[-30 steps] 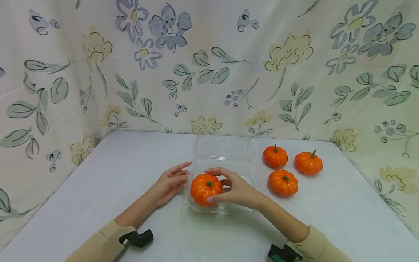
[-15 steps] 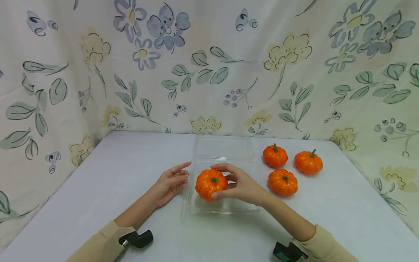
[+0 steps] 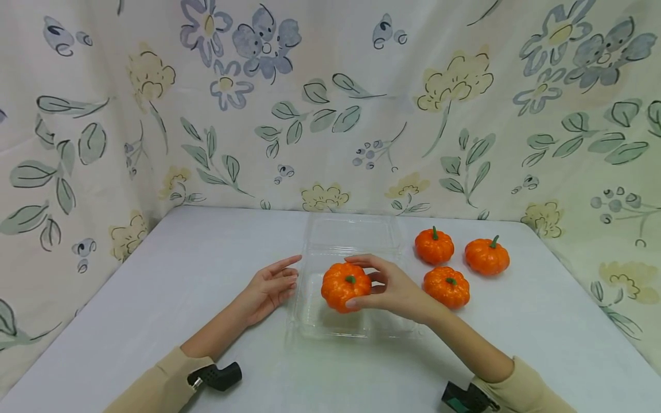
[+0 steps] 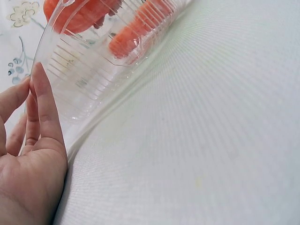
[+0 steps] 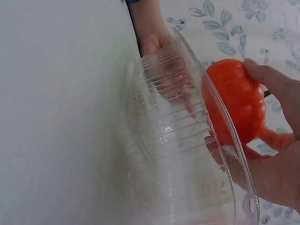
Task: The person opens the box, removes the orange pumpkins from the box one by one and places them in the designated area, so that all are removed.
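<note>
A small orange toy pumpkin (image 3: 346,288) with a green stem is in my right hand (image 3: 397,291), thumb at its near side and fingers on its far side. In the right wrist view, the pumpkin (image 5: 236,101) is raised level with the rim of a clear plastic clamshell box (image 5: 164,136). The box (image 3: 330,327) lies on the table with its lid laid back. Beside its left wall is my left hand (image 3: 268,292), fingers extended. From the left wrist, the fingertips of the left hand (image 4: 37,140) appear to touch the rim.
To the right of the box sit three more orange pumpkins: one at the back (image 3: 434,246), one farther right (image 3: 487,257) and one nearer (image 3: 446,288). A white table (image 3: 232,241) carries everything. A floral curtain (image 3: 330,103) hangs behind and at the sides.
My right hand has carried the pumpkin rightward and a little upward, from the left part of the box to over its middle. The left hand has stayed in place.
</note>
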The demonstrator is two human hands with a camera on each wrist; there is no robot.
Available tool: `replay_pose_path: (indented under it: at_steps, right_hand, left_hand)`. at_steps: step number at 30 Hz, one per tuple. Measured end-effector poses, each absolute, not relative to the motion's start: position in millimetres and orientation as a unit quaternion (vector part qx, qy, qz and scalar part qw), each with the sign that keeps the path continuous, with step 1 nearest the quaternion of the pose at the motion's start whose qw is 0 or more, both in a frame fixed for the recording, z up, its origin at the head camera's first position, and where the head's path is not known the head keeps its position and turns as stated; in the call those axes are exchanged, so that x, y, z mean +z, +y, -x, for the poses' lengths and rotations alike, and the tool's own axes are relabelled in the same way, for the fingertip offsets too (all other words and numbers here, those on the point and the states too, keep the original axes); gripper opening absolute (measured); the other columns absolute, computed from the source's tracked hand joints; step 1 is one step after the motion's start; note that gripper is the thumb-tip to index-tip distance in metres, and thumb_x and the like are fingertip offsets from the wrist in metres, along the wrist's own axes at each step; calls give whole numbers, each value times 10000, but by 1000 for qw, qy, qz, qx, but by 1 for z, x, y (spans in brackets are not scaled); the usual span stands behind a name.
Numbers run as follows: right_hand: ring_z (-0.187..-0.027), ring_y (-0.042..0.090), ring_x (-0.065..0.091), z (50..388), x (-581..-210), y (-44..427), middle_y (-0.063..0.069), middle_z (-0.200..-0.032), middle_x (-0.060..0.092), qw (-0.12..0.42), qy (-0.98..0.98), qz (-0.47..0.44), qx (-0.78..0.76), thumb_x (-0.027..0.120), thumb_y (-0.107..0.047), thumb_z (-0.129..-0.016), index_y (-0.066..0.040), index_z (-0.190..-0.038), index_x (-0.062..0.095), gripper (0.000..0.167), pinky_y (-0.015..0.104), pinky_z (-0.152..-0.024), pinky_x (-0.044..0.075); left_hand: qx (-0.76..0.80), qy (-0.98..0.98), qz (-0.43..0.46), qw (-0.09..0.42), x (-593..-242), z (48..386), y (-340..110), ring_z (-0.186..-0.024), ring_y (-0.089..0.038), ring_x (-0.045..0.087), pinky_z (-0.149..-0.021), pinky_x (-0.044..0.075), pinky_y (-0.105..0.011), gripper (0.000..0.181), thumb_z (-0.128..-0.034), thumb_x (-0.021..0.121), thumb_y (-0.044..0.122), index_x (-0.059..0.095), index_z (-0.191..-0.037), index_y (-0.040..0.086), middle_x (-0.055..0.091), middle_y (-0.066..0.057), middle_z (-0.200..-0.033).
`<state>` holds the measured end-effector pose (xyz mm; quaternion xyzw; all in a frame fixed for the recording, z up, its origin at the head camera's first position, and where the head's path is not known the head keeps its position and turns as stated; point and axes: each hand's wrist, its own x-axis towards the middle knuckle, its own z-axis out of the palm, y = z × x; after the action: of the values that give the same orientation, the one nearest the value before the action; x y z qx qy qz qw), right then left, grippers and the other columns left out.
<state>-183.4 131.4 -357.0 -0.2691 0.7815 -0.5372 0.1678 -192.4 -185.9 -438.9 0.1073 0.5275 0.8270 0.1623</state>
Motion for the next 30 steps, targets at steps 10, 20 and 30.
replay_pose_path:
  at_steps: [10, 20, 30]
  right_hand:
    - [-1204, 305, 601, 182, -353, 148, 113, -1508, 557, 154, 787, 263, -536, 861, -208, -895, -145, -1514, 535, 702, 347, -1014, 582]
    - [-1215, 313, 603, 178, -350, 167, 154, -1515, 534, 134, 802, 246, -528, 852, -212, -901, -140, -1522, 526, 705, 288, -996, 577]
    - [-1246, 339, 611, 173, -343, 183, 186, -1531, 519, 111, 816, 235, -516, 838, -198, -910, -98, -1530, 512, 707, 285, -984, 591]
  left_hand:
    - [831, 520, -112, 163, -438, 192, -185, -898, -58, 668, -817, 596, -176, 557, -1056, 544, -56, 413, -1592, 15, 640, 4, -1100]
    - [831, 518, -123, 158, -439, 192, -185, -905, -50, 667, -791, 592, -173, 544, -1053, 554, -55, 431, -1578, 11, 648, 4, -1102]
    - [831, 521, -124, 151, -441, 193, -185, -917, -52, 675, -794, 595, -173, 519, -1049, 570, -50, 478, -1552, 36, 653, 1, -1106]
